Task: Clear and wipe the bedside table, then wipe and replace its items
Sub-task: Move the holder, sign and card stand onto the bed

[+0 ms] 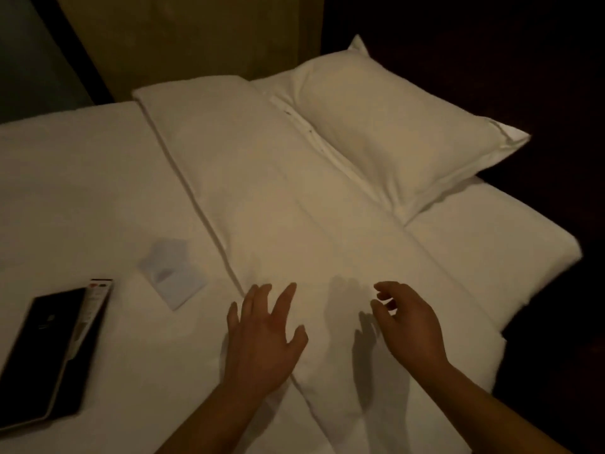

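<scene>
Both my hands hover over a white bed [82, 178] and hold nothing. My left hand [262, 339] is spread flat with its fingers apart, just above the folded duvet [294, 204]. My right hand [409, 326] is beside it with loosely curled, parted fingers. On the sheet to the left lie a black folder or tablet-like item [45, 352], a remote control [95, 309] partly tucked under its edge, and a small white folded card [172, 273]. The bedside table is out of view.
A white pillow [393, 132] lies at the head of the bed on the right. Dark floor borders the bed's right side [573, 322]. A tan wall [196, 37] stands behind the bed. The lighting is dim.
</scene>
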Tool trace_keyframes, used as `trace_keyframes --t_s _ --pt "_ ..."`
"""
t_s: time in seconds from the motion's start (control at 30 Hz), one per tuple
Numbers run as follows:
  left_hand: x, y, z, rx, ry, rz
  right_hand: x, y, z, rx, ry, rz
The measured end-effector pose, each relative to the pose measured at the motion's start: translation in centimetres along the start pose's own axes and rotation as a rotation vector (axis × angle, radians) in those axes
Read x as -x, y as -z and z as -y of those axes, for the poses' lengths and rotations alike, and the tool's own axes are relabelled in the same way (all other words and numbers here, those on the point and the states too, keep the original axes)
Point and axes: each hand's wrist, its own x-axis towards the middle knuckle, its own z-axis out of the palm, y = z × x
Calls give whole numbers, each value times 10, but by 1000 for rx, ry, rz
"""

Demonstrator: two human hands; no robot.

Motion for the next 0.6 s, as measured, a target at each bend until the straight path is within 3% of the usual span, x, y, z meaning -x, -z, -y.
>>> trace_keyframes --t_s 0.27,0.6 --pt "-8 -39 -123 -30 -137 63 19 96 -102 -21 -149 -111" --pt "-22 -98 -269 -39 -297 103 49 216 -237 134 -343 -257"
